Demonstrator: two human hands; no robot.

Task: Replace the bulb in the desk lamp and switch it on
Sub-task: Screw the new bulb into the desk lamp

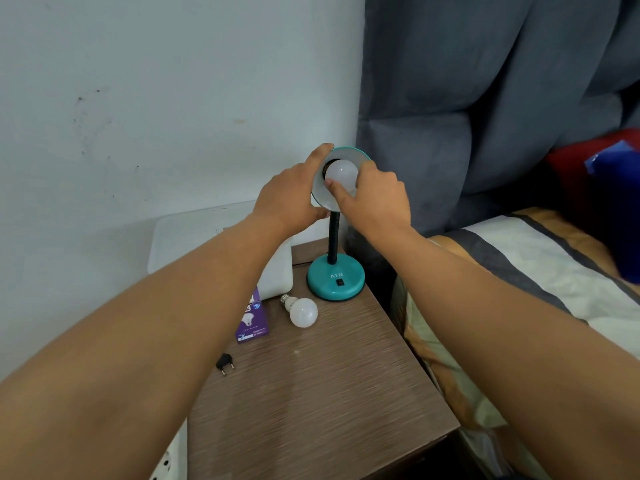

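The teal desk lamp [336, 277] stands on its round base, marked ATN with a black rocker switch, at the far right corner of the desk [311, 393]; a black flexible neck rises to a shade tilted toward the camera. A frosted white bulb [341, 174] sits unlit inside the shade. A second white bulb [302, 311] lies on its side just left of the base, screw cap pointing away.

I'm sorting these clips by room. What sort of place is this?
Most likely a bedroom: a padded grey headboard, a bed with striped bedding, and a wooden bedside table holding a teal desk lamp.
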